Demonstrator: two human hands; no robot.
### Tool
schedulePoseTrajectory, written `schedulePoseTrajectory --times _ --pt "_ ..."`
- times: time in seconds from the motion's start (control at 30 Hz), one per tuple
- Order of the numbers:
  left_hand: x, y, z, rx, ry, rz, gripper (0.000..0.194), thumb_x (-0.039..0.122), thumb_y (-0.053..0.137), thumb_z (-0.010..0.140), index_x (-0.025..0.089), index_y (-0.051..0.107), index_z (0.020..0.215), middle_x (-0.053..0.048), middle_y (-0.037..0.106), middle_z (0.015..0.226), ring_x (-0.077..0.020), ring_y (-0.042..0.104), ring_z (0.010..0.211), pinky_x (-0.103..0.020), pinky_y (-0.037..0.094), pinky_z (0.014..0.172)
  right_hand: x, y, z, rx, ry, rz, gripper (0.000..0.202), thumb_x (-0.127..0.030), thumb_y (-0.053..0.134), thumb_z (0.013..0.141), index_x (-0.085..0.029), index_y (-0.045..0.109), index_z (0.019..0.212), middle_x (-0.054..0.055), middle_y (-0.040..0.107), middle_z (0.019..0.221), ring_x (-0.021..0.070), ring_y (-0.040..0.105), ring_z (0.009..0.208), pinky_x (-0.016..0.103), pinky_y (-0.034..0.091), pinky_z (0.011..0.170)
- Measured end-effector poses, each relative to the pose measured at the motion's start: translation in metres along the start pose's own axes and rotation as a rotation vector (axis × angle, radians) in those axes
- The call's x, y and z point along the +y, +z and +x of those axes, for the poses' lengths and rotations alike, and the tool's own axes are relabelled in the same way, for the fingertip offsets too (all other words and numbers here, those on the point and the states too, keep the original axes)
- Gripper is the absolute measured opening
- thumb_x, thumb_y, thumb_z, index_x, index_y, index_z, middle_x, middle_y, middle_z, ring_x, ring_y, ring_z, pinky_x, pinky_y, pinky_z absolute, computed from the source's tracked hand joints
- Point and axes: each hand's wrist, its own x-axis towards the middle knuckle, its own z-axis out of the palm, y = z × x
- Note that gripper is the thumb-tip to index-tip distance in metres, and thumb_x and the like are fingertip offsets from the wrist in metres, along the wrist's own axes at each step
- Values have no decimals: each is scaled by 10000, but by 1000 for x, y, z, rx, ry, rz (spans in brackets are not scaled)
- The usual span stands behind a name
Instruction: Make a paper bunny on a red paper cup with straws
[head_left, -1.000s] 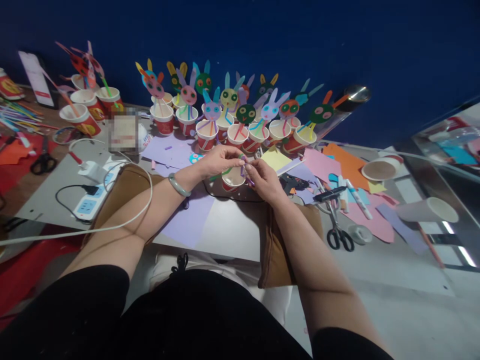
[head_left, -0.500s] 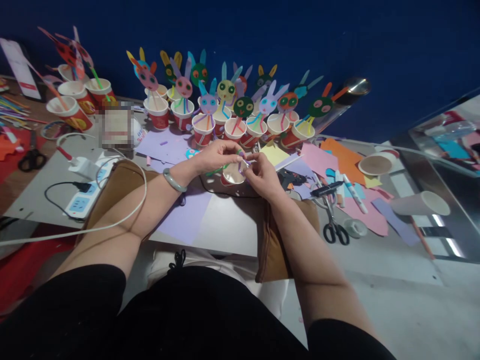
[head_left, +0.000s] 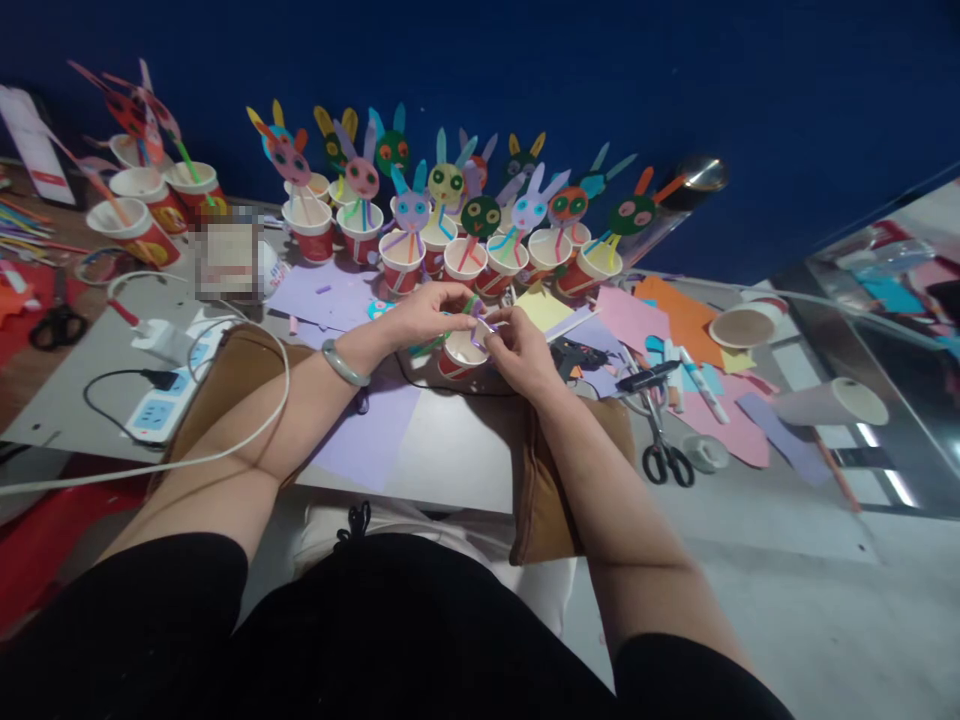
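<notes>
left hand: pinched narrow, thumb against fingers, on a purple strip with some green at its upper end; exact grip half hidden.
right hand: fingertips drawn together on the strip's near side. Two-sided pinch probably stops such a thin piece from twisting.
strip: in the air between both sets of fingertips, over the cup mouth; too small to tell if folded or joined.
red-and-white paper cup: upright on the table, right below the fingertips; neither hand seems to grip it. Likely parked there to keep it within reach.
rabbit-figure cups: grouped along the blue wall, figures standing up out of them; probably set back to free the near edge.
glue gun: just beyond the right hand, presumably for short reach.
black-handled scissors: right side, handles toward the person, so easy to grab; tape roll beside them.
brown padded rests: one by each forearm, likely as arm support.
white cable: crosses the left forearm; snag risk.
</notes>
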Motion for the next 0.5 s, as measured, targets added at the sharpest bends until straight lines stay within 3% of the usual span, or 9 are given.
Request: schedulePoseTrajectory --times 0.33,0.5 --pt "-10 8 3 68 12 -85 339 301 834 682 100 734 936 -57 746 898 -161 663 836 -323 496 856 -1 0 -2 11 -30 -49 202 -303 535 833 -241 510 1024 -77 509 580 147 467 535 295 334 588" --pt "-8 9 2 84 -5 -91 286 263 830 680 92 720 881 -23 707 794 -132 628 750 -286 472 768 -7 -2 -4 7 -20 -103 204 -353 557 849 -227 537 1007 -76 510 573 136 448 526 295 329 591"
